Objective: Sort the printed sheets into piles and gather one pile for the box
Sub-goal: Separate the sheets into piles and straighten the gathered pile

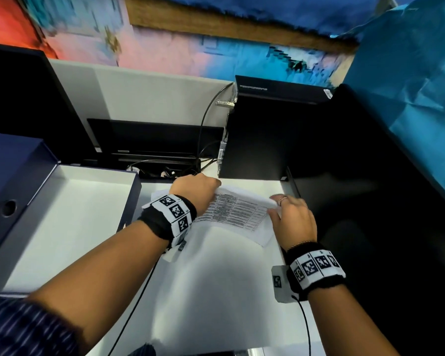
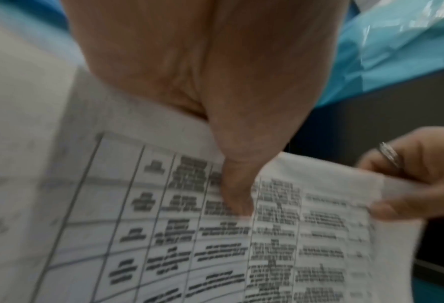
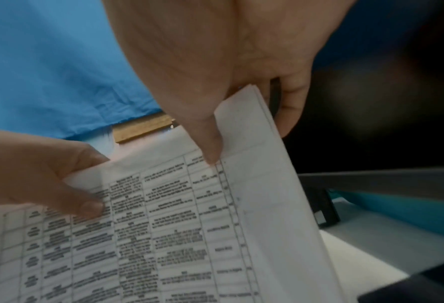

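A stack of printed sheets (image 1: 238,214) with a table of small text is held above the white desk (image 1: 216,291), between both hands. My left hand (image 1: 198,191) pinches its far left edge, thumb on the printed face (image 2: 236,196). My right hand (image 1: 290,217) pinches the right edge, thumb on top (image 3: 210,147) and fingers curled underneath. The sheets (image 2: 215,246) fill the lower part of both wrist views (image 3: 163,235). An open dark blue box (image 1: 70,222) with a white inside sits on the left of the desk, nothing in it.
The box's dark blue lid (image 1: 8,176) lies at far left. A black computer case (image 1: 262,134) and a flat black device (image 1: 152,137) with cables (image 1: 165,170) stand at the back. A black surface (image 1: 383,201) borders the desk on the right, with blue cloth (image 1: 416,86) beyond.
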`<state>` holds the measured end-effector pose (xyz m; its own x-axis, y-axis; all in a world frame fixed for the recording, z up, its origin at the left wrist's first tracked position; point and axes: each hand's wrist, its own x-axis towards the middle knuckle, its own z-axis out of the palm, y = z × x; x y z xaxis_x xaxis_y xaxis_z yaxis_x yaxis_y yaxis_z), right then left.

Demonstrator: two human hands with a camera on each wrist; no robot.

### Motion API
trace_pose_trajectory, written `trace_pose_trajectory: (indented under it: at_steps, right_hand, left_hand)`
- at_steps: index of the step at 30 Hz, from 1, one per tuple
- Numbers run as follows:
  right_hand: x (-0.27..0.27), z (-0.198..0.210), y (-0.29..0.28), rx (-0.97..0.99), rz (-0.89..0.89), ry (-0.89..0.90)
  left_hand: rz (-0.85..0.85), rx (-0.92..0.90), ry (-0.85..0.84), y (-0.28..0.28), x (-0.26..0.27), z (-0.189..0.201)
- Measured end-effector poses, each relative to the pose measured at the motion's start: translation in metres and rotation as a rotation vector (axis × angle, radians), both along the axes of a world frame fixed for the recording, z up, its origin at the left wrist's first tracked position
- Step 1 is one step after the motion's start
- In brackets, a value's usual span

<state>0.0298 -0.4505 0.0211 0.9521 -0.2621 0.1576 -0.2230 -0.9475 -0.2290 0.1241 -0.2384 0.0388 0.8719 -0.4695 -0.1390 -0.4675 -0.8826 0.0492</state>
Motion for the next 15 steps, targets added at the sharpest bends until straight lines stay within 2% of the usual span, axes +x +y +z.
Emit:
trace_pose_trajectory:
  at_steps: [3, 6, 8, 12, 13, 15]
  right_hand:
    - [-0.001, -0.008, -0.004, 0.249, -0.229, -0.198]
    - [0.003, -0.009, 0.003, 0.56, -0.408, -0.327]
    - [0.008, -0.005, 0.015, 0.753, -0.38, -0.333]
    - [0.022, 0.017, 0.032, 1.355, -0.221, -0.391]
    - [0.024, 0.023, 0.032, 1.401, -0.166, -0.406]
    - [0.027, 0.033, 0.032, 1.315, -0.093, -0.446]
  left_hand:
    - [0.05, -0.094, -0.005, 0.007, 0.005, 0.006]
    - [0.178, -0.402, 0.104, 0.025, 0.014, 0.015]
    - [0.257, -0.704, 0.265, 0.034, 0.016, 0.013]
    - [0.338, -1.231, 0.55, 0.049, 0.009, 0.004]
    - [0.36, -1.304, 0.549, 0.051, 0.006, 0.004]
    - [0.396, -1.372, 0.417, 0.048, -0.003, 0.005]
